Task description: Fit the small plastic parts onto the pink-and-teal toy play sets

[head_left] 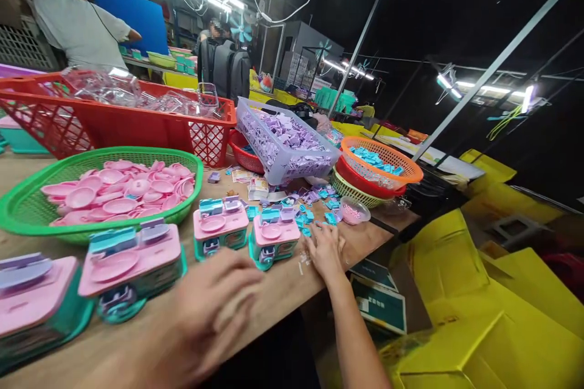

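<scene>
My left hand (219, 310), smeared by motion, hovers over the table's front edge with its fingers bent; whether it holds anything cannot be made out. Just beyond it stand toy sets with pink tops and teal bases: a middle toy set (222, 225) and another toy set (274, 232). Each carries a pink dish, a blue piece and a purple piece on top. My right hand (326, 252) rests on the table, fingers spread, its tips at loose blue pieces (305, 217). Nearer the left are a larger-looking toy set (132, 261) and a partly cut-off toy set (34, 298).
A green basket (194, 194) holds pink dishes. Behind it stands a red crate (137, 124) of clear plastic parts. A translucent crate (292, 161) holds purple pieces, and an orange basket (408, 173) blue ones. Yellow boxes (465, 328) lie right of the table. A person (79, 24) works behind.
</scene>
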Action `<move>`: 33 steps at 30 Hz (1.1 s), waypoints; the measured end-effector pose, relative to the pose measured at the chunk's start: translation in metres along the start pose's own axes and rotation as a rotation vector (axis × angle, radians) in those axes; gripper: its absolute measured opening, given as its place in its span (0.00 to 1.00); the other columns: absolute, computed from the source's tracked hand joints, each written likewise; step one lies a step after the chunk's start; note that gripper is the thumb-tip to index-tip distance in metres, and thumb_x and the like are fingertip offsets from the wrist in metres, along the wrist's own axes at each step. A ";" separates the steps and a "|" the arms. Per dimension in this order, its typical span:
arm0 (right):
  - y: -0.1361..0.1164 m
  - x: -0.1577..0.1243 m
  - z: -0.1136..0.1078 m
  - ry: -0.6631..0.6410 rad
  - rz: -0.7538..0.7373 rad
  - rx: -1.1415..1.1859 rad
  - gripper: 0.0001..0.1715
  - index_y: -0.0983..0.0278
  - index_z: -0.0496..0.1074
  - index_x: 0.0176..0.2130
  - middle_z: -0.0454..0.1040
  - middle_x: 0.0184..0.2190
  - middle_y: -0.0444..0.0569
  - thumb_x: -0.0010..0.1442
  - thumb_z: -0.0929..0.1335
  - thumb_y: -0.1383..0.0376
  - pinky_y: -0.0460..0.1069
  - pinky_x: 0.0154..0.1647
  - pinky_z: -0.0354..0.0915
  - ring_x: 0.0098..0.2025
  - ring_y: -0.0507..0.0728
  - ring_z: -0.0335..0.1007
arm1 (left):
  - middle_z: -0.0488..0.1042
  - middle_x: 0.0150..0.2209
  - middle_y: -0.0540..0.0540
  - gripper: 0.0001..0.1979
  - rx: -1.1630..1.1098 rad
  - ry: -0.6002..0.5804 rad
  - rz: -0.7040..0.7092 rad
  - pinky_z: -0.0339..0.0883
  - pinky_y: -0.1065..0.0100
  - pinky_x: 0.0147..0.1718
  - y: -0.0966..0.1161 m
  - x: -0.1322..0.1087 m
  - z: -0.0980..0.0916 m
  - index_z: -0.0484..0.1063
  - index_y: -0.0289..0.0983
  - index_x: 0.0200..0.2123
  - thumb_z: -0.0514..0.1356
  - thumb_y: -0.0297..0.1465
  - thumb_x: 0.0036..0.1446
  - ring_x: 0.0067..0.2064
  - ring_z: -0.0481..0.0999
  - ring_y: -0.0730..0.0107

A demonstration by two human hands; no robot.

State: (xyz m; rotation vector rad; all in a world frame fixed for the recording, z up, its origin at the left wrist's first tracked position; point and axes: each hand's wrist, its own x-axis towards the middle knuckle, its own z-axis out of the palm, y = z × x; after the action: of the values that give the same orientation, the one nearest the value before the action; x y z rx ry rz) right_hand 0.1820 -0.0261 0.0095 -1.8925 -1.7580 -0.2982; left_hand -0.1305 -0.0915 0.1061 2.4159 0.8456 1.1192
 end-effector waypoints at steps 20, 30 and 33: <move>0.006 0.047 -0.030 -0.140 -0.170 0.645 0.10 0.60 0.73 0.42 0.74 0.42 0.49 0.64 0.64 0.61 0.55 0.51 0.62 0.47 0.57 0.67 | 0.72 0.31 0.44 0.30 -1.210 -0.228 -0.853 0.65 0.71 0.26 -0.038 0.080 0.140 0.66 0.31 0.47 0.55 0.53 0.58 0.27 0.71 0.71; 0.012 0.122 0.038 -0.410 0.030 -0.157 0.14 0.59 0.77 0.45 0.76 0.41 0.52 0.63 0.64 0.61 0.52 0.47 0.57 0.49 0.60 0.67 | 0.61 0.25 0.53 0.28 -1.243 -0.299 -0.996 0.54 0.73 0.24 -0.053 0.078 0.131 0.66 0.32 0.41 0.57 0.53 0.54 0.23 0.62 0.77; 0.011 0.124 0.036 -0.438 0.040 -0.209 0.13 0.59 0.78 0.42 0.77 0.38 0.53 0.62 0.65 0.63 0.53 0.45 0.58 0.46 0.60 0.69 | 0.58 0.25 0.54 0.26 -1.380 -0.316 -1.080 0.50 0.73 0.23 -0.050 0.068 0.131 0.66 0.32 0.41 0.59 0.51 0.53 0.23 0.61 0.79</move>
State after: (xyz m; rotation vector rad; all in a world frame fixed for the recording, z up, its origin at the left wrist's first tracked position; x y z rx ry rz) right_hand 0.2017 0.0986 0.0389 -2.2724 -2.0270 -0.0528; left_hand -0.0128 -0.0173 0.0358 0.7282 0.6900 0.4824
